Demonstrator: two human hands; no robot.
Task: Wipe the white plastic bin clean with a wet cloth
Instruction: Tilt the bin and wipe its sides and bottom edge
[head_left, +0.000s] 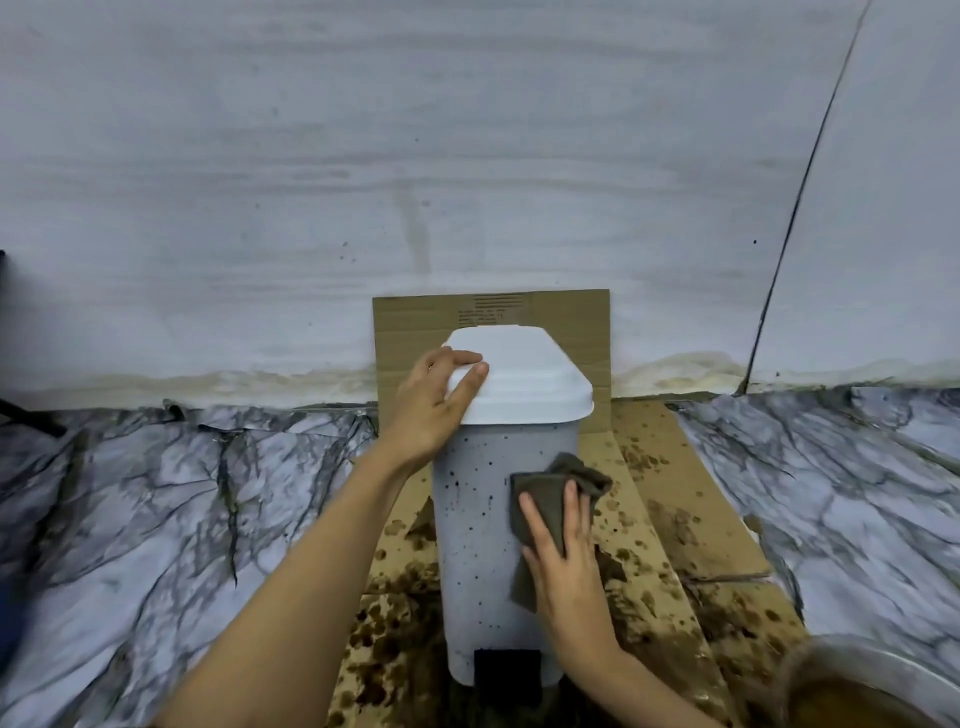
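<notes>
A white plastic pedal bin (483, 530) stands upright on stained cardboard, its lid closed and its front flecked with dark spots. A black pedal (506, 670) shows at its foot. My left hand (434, 402) rests on the left edge of the lid (530, 374), fingers straight across the top. My right hand (563, 551) presses a dark grey-brown cloth (550, 499) flat against the right side of the bin's front. The cloth bunches above my fingertips and hangs below my palm.
Brown cardboard (670, 519), splattered with dark stains, lies under the bin, and another sheet (410, 332) leans on the grey wall behind. Marble-patterned floor covering (182, 519) spreads to both sides. A round bowl of brownish water (872, 691) sits at the bottom right.
</notes>
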